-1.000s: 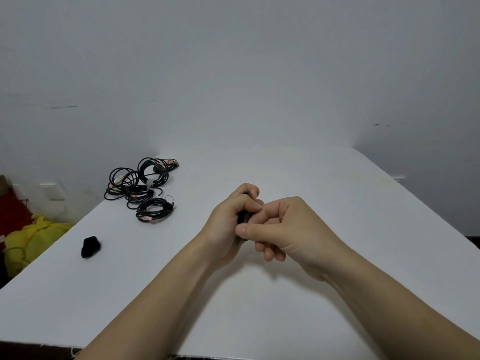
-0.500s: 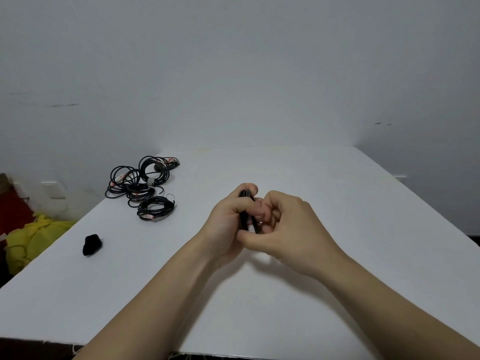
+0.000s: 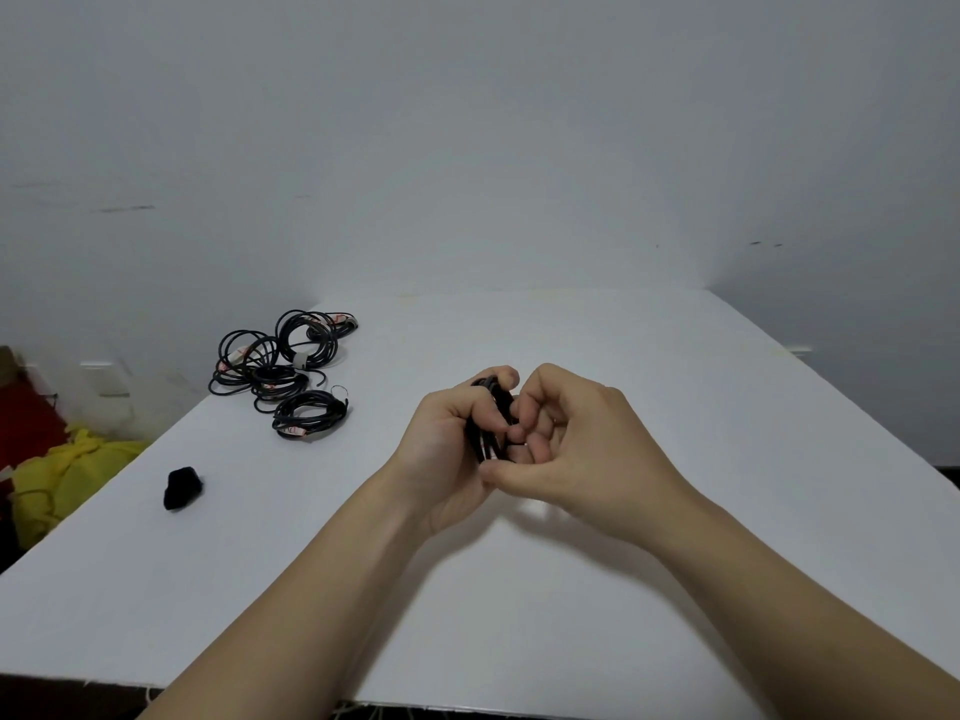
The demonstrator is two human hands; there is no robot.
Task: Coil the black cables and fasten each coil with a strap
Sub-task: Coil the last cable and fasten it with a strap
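Note:
Over the middle of the white table [image 3: 649,589], my left hand [image 3: 447,454] grips a small coil of black cable [image 3: 485,428], held upright with most of it hidden in the fist. My right hand [image 3: 582,454] presses against it from the right, its fingertips curled onto the coil and its thumb at the coil's lower edge. I cannot tell whether a strap lies between the fingers. At the far left of the table lies a pile of black cable coils [image 3: 275,366] with pale tags, and one separate coil [image 3: 310,415] sits nearest to me.
A small black lump [image 3: 182,488], maybe a strap bundle, lies near the table's left edge. Off the table to the left are a yellow bag [image 3: 67,475] and something red [image 3: 26,423] on the floor. A plain grey wall stands behind the table.
Both hands have lifted slightly and moved away from me. The right hand's fingers have opened up from a closed pinch, and more of the black coil shows between the two hands.

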